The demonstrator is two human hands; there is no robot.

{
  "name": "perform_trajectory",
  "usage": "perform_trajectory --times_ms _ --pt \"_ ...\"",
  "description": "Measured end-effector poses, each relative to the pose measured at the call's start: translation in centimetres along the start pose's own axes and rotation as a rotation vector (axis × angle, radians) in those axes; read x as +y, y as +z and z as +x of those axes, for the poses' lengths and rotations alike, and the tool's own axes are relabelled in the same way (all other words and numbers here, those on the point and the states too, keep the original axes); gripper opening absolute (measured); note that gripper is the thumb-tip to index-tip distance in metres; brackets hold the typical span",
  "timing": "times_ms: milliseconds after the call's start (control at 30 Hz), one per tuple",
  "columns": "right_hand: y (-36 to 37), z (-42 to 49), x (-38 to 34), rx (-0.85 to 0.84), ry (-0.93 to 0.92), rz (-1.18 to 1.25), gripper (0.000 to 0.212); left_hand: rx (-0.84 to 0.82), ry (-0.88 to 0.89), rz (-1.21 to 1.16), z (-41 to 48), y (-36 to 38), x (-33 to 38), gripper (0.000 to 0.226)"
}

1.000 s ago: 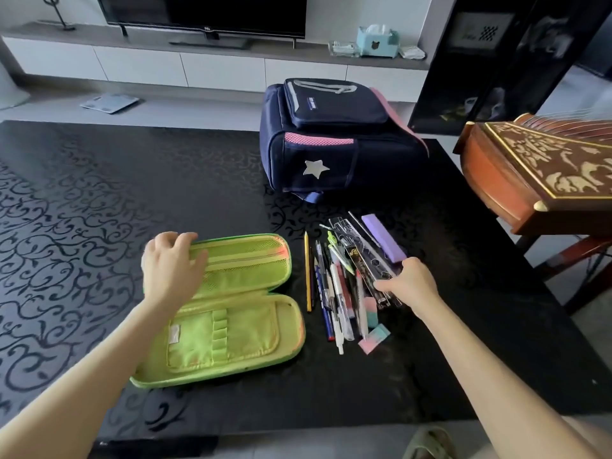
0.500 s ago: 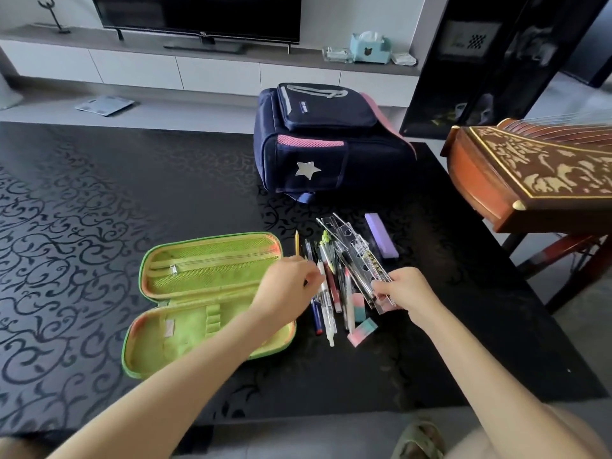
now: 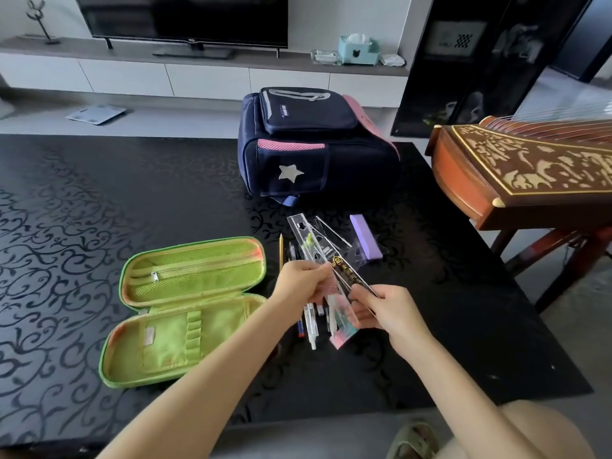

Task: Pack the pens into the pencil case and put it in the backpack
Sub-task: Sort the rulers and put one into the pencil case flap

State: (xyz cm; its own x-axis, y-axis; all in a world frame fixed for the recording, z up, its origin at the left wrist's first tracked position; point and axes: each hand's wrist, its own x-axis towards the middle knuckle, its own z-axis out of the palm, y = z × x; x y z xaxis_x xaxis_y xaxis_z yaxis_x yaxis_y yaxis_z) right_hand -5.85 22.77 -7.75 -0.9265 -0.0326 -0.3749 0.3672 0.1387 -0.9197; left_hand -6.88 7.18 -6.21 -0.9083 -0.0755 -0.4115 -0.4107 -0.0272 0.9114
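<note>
One black patterned table [image 3: 99,180] carries everything. The navy backpack [image 3: 314,150] sits at its far edge, right of the middle. The green pencil case [image 3: 195,276] lies opened flat nearer the front edge, just left of the pens [image 3: 313,329], which lie in a loose pile on the table. The left hand [image 3: 298,286] and right hand [image 3: 394,313] both pinch a clear packet of rulers [image 3: 318,240], held tilted above the pile. A purple block [image 3: 366,236] lies just right of the pile and a yellow pencil [image 3: 280,253] just left.
</note>
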Motion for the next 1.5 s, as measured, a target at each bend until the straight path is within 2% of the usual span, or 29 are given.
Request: perform_trajectory --times_ms 67,167,200,267,333,400,467,567,667,833,933,1067,1167,1267,1367,1500 --pt "0.1 -0.3 -0.3 -0.006 -0.059 -0.054 0.025 0.006 0.016 -0.013 -0.7 -1.8 0.6 0.017" --pt "1.2 -0.8 -1.1 -0.041 -0.221 -0.293 0.031 0.115 0.035 -0.057 -2.1 -6.1 1.0 0.009" --pt "2.3 -1.0 -1.4 -0.072 -0.273 -0.362 0.033 0.212 0.081 0.013 -2.8 -8.3 0.8 0.008" --pt "4.5 -1.2 -1.9 -0.127 -0.364 -0.478 0.036 0.463 0.217 0.318 -3.4 -13.0 -0.4 0.007" --pt "7.5 -1.3 -2.3 -0.178 -0.421 -0.595 0.034 0.714 0.255 0.572 -4.0 -18.0 -1.6 0.012" --pt "10.5 -1.2 -2.9 -0.206 -0.453 -0.676 0.026 0.849 0.183 0.609 -4.0 -21.7 -2.8 0.025" --pt "14.6 -1.2 -3.9 -0.216 -0.465 -0.661 0.023 0.910 0.098 0.598 -3.9 -24.0 -3.6 0.030" --pt "21.5 -0.4 -4.9 -0.175 -0.398 -0.665 0.029 0.940 0.034 0.533 -3.0 -24.9 -4.5 0.020" --pt "27.2 1.0 -4.4 -0.059 -0.258 -0.732 0.043 0.969 0.022 0.473 -2.0 -24.2 -5.1 0.029" --pt "31.0 2.3 -2.8 0.091 -0.239 -0.893 0.046 0.975 0.014 0.466 -1.3 -24.0 -6.1 0.025" --pt "31.6 2.8 -2.8 0.121 -0.231 -0.943 0.047 1.007 0.044 0.464 -1.2 -24.0 -6.4 0.024" --pt "32.2 2.3 -2.9 0.108 -0.272 -0.970 0.024 1.037 0.054 0.459 -1.0 -24.1 -6.7 0.022" --pt "32.5 2.0 -3.1 0.075 -0.259 -0.995 0.016 1.053 0.066 0.458 -0.9 -24.0 -6.8 0.019" --pt "32.4 2.4 -3.4 0.018 -0.200 -1.023 0.021 1.058 0.066 0.453 -1.0 -23.9 -6.9 0.018" --pt "30.0 3.3 -4.0 0.044 -0.243 -1.130 0.034 1.056 0.057 0.440 -1.1 -23.9 -6.9 0.015" --pt "24.7 4.7 -5.1 0.050 -0.308 -1.260 0.030 1.039 0.046 0.440 -1.1 -24.0 -6.9 0.015"
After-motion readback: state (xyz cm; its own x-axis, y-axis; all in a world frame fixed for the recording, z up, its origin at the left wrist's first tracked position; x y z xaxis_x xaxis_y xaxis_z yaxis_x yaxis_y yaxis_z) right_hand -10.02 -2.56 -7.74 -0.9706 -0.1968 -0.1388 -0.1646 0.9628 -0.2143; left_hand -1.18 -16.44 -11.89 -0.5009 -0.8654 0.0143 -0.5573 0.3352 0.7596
